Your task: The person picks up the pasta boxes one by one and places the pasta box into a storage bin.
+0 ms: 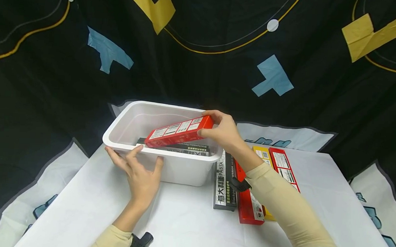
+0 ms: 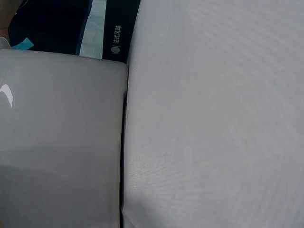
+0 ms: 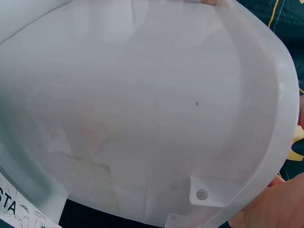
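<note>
Table [image 1: 188,217]: white surface.
Bin [image 1: 183,170]: white, open-topped, dark box [image 1: 187,148] inside.
Box row [image 1: 247,209]: on table, right of bin.
Held red box [image 1: 174,131]: tilted inside bin, over dark box.
Left hand [image 1: 140,178]: fingers spread, touching bin's near side.
Right hand [image 1: 225,130]: fingers clamped on held box's right end.

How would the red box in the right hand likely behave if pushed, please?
The red box seems stiff, as its edges look straight where the right hand grips one end. Its flat sides suggest it would probably slide rather than roll.
</note>
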Demonstrator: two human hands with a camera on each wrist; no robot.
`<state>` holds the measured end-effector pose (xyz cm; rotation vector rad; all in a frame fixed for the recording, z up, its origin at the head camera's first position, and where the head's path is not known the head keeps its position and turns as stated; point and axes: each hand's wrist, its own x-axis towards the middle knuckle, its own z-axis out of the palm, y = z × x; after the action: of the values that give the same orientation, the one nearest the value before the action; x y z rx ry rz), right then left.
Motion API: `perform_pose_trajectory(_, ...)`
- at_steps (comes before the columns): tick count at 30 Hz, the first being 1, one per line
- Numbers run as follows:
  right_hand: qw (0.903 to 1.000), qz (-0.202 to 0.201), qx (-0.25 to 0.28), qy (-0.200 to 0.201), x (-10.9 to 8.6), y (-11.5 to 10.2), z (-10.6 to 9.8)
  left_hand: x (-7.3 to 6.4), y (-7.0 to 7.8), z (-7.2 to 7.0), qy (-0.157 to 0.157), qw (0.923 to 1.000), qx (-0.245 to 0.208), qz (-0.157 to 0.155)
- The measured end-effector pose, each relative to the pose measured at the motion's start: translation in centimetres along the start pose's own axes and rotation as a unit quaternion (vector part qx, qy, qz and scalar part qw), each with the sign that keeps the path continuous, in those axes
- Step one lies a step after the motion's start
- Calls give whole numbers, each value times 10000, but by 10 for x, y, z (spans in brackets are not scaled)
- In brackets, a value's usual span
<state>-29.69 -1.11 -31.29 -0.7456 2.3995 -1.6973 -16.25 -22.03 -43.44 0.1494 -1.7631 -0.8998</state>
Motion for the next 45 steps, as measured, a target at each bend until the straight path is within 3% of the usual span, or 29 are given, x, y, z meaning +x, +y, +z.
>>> perform_pose_trajectory(5,9998,113,-181,36,7,1,1,1,1,1,32,10000,32,63)
perform_pose_trajectory(16,9993,257,45,-251,26,7,7,-1,2,2,64,9999,45,66)
perform_pose_trajectory(28,9953,264,-928,-117,31,8,1,-1,2,3,58,9999,56,82)
perform_pose_trajectory(33,9843,-26,-1764,39,33,10,1,-1,2,1,36,10000,46,50)
perform_pose_trajectory(36,9797,-204,-1988,166,30,11,2,-1,1,1,23,10000,3,21)
perform_pose_trajectory(40,9869,-188,-1595,146,23,12,1,-2,1,1,-47,10000,-37,-16)
perform_pose_trajectory(45,9888,-410,-1404,302,12,14,-4,-1,1,0,-68,10000,-12,-29)
